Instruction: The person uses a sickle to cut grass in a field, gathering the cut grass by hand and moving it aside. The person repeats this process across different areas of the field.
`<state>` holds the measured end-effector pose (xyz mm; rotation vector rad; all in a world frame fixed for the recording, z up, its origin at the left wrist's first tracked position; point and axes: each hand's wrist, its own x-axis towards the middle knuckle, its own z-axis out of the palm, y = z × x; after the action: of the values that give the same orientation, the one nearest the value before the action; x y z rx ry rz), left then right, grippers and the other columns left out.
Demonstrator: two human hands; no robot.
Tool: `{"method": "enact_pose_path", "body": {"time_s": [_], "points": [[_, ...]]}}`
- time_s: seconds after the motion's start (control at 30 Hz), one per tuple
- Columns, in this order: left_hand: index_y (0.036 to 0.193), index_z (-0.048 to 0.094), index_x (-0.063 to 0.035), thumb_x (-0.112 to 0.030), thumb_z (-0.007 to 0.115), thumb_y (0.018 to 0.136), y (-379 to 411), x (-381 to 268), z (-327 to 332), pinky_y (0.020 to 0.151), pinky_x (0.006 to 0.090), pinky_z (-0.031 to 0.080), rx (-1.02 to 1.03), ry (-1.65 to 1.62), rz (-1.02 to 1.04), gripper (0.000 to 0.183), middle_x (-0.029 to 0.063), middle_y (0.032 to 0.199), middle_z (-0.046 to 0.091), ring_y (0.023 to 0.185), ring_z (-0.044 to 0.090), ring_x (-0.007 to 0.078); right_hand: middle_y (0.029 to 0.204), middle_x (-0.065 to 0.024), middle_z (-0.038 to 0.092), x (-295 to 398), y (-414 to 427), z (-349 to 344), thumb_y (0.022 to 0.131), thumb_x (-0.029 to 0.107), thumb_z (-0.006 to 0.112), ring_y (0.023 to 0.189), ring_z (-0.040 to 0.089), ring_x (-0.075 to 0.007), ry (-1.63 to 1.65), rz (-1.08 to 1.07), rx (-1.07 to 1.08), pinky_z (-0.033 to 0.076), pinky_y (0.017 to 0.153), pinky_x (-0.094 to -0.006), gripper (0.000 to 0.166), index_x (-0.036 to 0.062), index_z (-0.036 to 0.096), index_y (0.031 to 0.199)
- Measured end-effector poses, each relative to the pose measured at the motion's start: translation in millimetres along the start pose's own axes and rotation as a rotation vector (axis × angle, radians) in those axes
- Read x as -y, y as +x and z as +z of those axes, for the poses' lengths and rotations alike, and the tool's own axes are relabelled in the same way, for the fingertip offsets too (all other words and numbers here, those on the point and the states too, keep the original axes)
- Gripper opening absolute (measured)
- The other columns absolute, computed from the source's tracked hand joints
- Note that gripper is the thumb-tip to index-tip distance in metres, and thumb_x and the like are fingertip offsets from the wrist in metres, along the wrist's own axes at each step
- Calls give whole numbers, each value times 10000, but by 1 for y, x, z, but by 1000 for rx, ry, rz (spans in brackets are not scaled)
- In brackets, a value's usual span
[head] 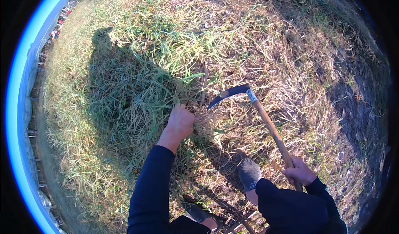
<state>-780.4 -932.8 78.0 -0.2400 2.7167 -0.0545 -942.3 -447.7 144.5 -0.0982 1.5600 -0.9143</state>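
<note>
My right hand (299, 172) is closed round the lower part of a sickle's wooden handle (271, 128). The sickle's dark curved blade (229, 94) is joined by a metal collar and points left, its tip a little to the right of my left hand. My left hand (180, 120) is closed on a bunch of grass (202, 121), with stalks showing beside and above the fist. Its fingertips are mostly hidden. Blade and left hand are apart.
Standing green grass (124, 87) lies left, partly in my shadow. Dry flattened grass (280, 72) covers the ground on the right. My shoes (249, 171) are low in the view, near the sickle's handle. Plastic sheeting (26, 109) runs along the far left rim.
</note>
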Motion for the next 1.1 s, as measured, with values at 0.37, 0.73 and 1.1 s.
{"method": "enact_pose_path", "body": {"time_s": [0.37,0.73,1.1], "points": [[790,744,-67,-168,674,786,-66,14,-27,817,480,575,57,-44,-124,123,162,845,735,946,675,373,659,-23,578,46,53,19,950,87,664,478,561,-95,36,-138,74,487,432,-267,171,31,503,968],[797,708,-47,-153,668,783,-73,-11,-30,769,486,565,78,3,-54,114,153,860,721,971,660,342,722,-42,588,-11,120,70,916,201,671,560,620,-171,-638,-438,268,522,521,-323,249,31,539,1042],[878,749,-24,-219,651,814,-236,-12,57,785,516,591,304,-141,-393,227,212,829,747,831,737,409,756,-102,634,-1,101,72,916,319,751,638,680,-206,-364,-226,133,554,613,-393,376,32,556,1062]]}}
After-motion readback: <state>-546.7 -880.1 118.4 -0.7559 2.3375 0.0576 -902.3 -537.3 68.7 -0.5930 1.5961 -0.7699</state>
